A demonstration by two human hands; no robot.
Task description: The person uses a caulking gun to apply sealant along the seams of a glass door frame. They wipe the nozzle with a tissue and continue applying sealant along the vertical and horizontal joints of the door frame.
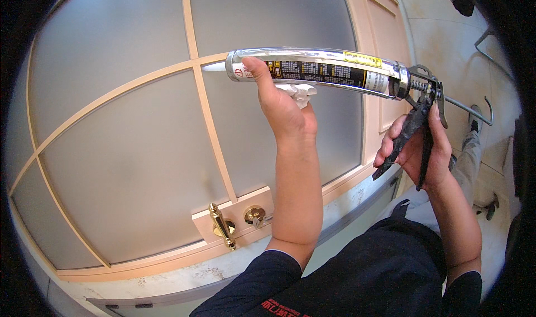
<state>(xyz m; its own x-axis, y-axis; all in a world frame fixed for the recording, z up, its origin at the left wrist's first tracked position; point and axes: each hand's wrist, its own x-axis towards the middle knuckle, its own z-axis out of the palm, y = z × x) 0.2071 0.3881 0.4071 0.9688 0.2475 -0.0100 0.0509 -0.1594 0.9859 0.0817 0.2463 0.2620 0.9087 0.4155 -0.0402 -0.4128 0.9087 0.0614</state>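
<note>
A door (352,188) with a pale wooden frame and frosted panes fills the left and centre of the frame, and the caulking gun (402,79) and left forearm cover part of it. A brass handle (222,226) sits at the lower centre, with a round brass lock (254,215) just beside it on the right. A dark shirt (357,272) takes up the bottom of the frame; at the right edge a grey trouser leg (470,149) shows over a pale floor (435,43). The gun lies across the upper centre and right, clear of the door handle, its white nozzle (213,67) pointing left. The left hand (285,113) supports the front end from below, thumb pressed up against the near side, with a crumpled white tissue (301,93) between the hand and the gun. The right hand (414,153) is wrapped around the black grip (407,130) and trigger (426,158), fingers on the grip's left side; behind them a hooked metal rod (474,113) sticks out to the right. The silver barrel (279,51) holds a cartridge (312,71) with a dark label; how full it is cannot be told.
</note>
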